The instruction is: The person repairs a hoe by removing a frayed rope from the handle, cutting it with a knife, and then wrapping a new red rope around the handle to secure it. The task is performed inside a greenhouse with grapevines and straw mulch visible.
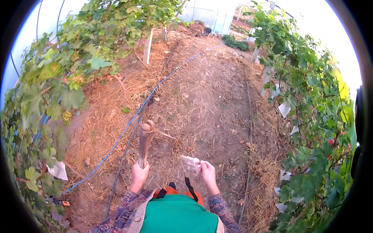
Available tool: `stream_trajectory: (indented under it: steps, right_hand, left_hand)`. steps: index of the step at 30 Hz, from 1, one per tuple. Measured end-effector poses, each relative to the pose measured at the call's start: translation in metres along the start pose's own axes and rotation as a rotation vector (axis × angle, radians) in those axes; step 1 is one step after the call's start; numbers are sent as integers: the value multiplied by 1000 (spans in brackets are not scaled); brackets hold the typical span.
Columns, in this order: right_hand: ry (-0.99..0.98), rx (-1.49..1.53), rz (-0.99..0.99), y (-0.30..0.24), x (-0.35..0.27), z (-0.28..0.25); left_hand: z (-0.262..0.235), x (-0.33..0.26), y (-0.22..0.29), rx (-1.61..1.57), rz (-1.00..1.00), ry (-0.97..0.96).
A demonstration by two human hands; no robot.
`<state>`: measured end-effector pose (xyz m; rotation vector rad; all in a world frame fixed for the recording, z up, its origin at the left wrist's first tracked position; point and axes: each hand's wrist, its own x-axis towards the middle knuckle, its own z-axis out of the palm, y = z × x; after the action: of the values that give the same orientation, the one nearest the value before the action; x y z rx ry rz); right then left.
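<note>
My left hand [139, 176] is closed around the lower end of a thick wooden-handled pick-like tool [145, 143], held upright in front of me. At its top is a rounded brown head, with a narrow pointed piece reaching to the right; the exact kind of tool is unclear. My right hand [208, 175] pinches a crumpled, whitish, partly see-through scrap [190, 163] between thumb and fingers. Whether the scrap is plastic or paper I cannot make out. Both hands are at waist height before my green apron [178, 215], apart from each other.
Leafy grapevines [58, 77] line the left side, and more vines [314, 174] with white paper bags [284, 109] hang at the right. A blue hose [132, 132] and a dark drip line [249, 116] run along the straw-strewn soil. Pale posts [148, 46] stand among the vines.
</note>
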<state>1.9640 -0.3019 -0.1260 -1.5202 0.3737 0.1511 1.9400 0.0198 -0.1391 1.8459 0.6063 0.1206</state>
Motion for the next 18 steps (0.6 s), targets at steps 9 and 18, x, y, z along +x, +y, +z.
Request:
stream_trajectory:
  steps: [9, 18]
  right_hand:
    - [228, 152, 90, -18, 150, -66]
    - [131, 134, 51, -101, 395, -119]
  left_hand:
    - [119, 124, 87, 246, 81, -118]
    - [264, 248, 151, 471, 73, -178]
